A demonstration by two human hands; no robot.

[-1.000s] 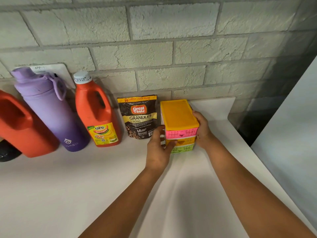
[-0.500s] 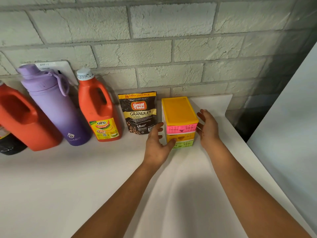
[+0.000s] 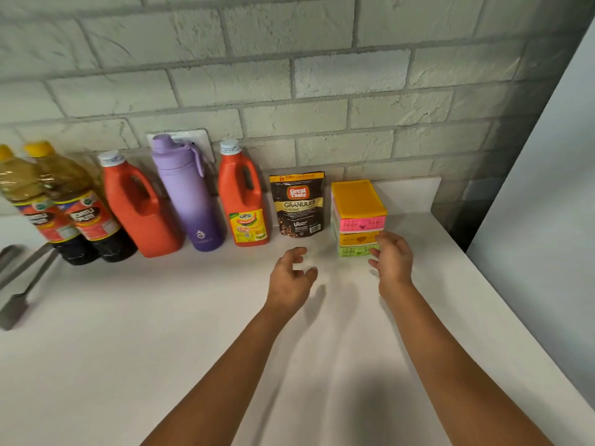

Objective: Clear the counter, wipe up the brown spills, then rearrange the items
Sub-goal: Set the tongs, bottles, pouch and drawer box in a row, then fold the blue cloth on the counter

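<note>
A small drawer box [image 3: 358,217] with a yellow top and pink, orange and green drawers stands at the back right of the white counter [image 3: 128,349]. Left of it along the wall stand a dark coffee granules pouch [image 3: 298,205], an orange ketchup jug [image 3: 244,201], a purple water bottle [image 3: 186,194], a second orange jug [image 3: 136,207] and two dark sauce bottles [image 3: 64,207]. My left hand [image 3: 291,280] hovers open above the counter in front of the pouch. My right hand [image 3: 392,260] is open just in front of the box's lower right corner, holding nothing.
A brick wall backs the counter, with a white wall socket [image 3: 201,140] behind the purple bottle. Grey metal tongs [image 3: 19,291] lie at the left edge. A tall white panel [image 3: 547,204] rises on the right beyond the counter's right edge.
Both hands have let go of the drawer box and drawn back toward me. The view has shifted so more bottles on the left now show.
</note>
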